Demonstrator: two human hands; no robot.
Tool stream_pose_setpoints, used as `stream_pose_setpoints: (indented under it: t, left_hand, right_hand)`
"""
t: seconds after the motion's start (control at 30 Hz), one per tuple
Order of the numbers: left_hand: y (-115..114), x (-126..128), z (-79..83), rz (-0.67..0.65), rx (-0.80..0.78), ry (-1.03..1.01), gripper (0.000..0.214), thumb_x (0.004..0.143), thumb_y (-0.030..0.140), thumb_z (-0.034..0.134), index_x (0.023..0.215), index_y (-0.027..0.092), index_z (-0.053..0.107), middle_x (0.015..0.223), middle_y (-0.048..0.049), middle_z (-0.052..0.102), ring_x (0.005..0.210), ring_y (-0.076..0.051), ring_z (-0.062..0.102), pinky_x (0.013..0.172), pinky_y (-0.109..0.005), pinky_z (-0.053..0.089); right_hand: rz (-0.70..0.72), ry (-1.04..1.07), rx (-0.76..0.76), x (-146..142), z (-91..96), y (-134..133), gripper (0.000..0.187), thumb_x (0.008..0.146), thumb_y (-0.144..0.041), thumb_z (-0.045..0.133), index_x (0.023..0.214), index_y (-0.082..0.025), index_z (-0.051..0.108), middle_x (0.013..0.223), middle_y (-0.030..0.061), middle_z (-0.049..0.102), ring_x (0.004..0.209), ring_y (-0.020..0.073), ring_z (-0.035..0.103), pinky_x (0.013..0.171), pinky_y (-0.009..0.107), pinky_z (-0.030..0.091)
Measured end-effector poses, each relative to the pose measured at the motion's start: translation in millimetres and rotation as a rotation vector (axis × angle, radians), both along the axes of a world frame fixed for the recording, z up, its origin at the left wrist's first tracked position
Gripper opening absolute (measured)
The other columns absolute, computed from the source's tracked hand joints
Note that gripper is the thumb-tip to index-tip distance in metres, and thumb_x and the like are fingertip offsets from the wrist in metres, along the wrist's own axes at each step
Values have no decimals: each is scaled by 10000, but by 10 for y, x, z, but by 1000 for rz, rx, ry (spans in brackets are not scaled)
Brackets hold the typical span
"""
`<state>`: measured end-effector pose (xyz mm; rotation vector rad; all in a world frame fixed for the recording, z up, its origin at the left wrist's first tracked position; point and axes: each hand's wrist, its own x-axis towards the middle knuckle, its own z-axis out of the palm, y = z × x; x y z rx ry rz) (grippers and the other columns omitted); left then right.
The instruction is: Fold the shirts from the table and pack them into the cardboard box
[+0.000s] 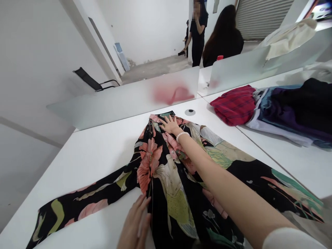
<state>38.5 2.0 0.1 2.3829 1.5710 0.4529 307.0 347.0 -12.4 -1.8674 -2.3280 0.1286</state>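
A black floral long-sleeved shirt (178,193) lies spread over the white table, its collar away from me and its sleeves out to both sides. Fingers spread, my right hand (169,125) rests flat on the cloth just below the collar; a pale beaded bracelet circles that wrist. Near the lower left side edge of the shirt is my left hand (137,221), its fingers stretched out and their tips at the fabric. The bottom hem runs out of view.
Frosted dividers (135,98) stand along the far edge of the white table (103,152). Folded clothes, with a red plaid garment (233,105) in front, lie at right. A round cable grommet (190,112) sits beyond the collar. Other people are behind the dividers; a black chair (89,79) stands at left.
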Motion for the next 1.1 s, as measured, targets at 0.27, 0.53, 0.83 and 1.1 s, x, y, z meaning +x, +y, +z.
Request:
stream_pose_setpoints:
  t: [0.27,0.53,0.83,1.1]
  left_hand:
    - [590,-253,-273,195,167,161,511,938,338,316,1435,236,371,1490,-114,370,1385,-317,300,1051,-582,343]
    - [1208,-1246,-101,519,-71,437,576,913,371,248,1377,98,451,1458,-162,409,1317,-440,345,1025,-656,274]
    - [1591,-1483,40,727,-55,230,677,906,526,196,1398,107,397,1520,-164,295,1400,-413,194,1083,-651,157]
    - [1568,-1499,4,693,35,229,626,919,478,226,1348,77,443,1472,-208,363,1391,-394,234,1081,-641,171]
  right_hand:
    - [61,-21,5,134,-36,342,599,940,-568,222,1495,-342,205,1567,51,194,1425,359,119,1085,640,109]
    - [90,-22,-4,224,-59,556,596,942,-551,243,1496,-333,206,1566,52,196,1422,367,126,1082,641,103]
    - [97,-26,80,242,-11,551,577,951,-502,246,1494,-308,236,1556,59,227,1418,356,127,1092,598,96]
    - [14,5,268,234,51,244,424,947,-239,303,1238,-68,561,1262,215,532,1181,314,447,1010,453,322]
